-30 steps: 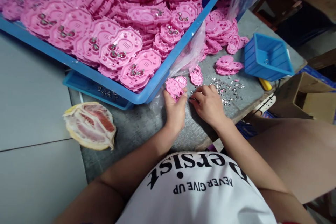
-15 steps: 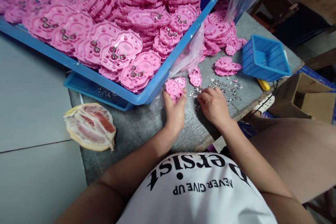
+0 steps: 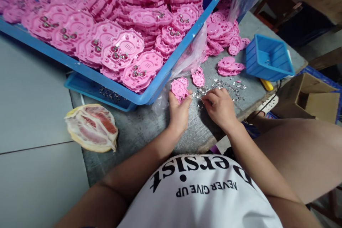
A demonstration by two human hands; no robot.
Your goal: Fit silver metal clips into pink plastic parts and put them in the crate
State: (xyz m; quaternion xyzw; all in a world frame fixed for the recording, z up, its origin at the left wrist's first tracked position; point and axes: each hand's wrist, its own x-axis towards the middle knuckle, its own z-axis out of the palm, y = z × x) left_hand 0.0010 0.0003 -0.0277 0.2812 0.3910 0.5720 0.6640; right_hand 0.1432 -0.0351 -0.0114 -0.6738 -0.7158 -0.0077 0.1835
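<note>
A pink plastic part [image 3: 179, 87] with an ornate, scalloped outline is gripped by my left hand [image 3: 179, 113], thumb on one side and fingers on the other. My right hand [image 3: 221, 108] rests over scattered small metal pieces [image 3: 231, 91] on the grey tabletop. Its thumb and forefinger are pinched together; whatever lies between them is too small to make out. Just beyond both hands lies another pink part [image 3: 198, 77].
A large blue crate [image 3: 133, 98] heaped with pink parts fills the upper left, above a shallow blue tray [image 3: 72, 84]. A cut pomelo [image 3: 92, 128] sits at left. Right are loose pink parts [image 3: 230, 66], a small blue bin [image 3: 269, 58] and a cardboard box [image 3: 296, 96].
My left hand has shifted slightly right with the pink part, which has turned a little. My right hand stays pinched at the metal pieces, having barely moved.
</note>
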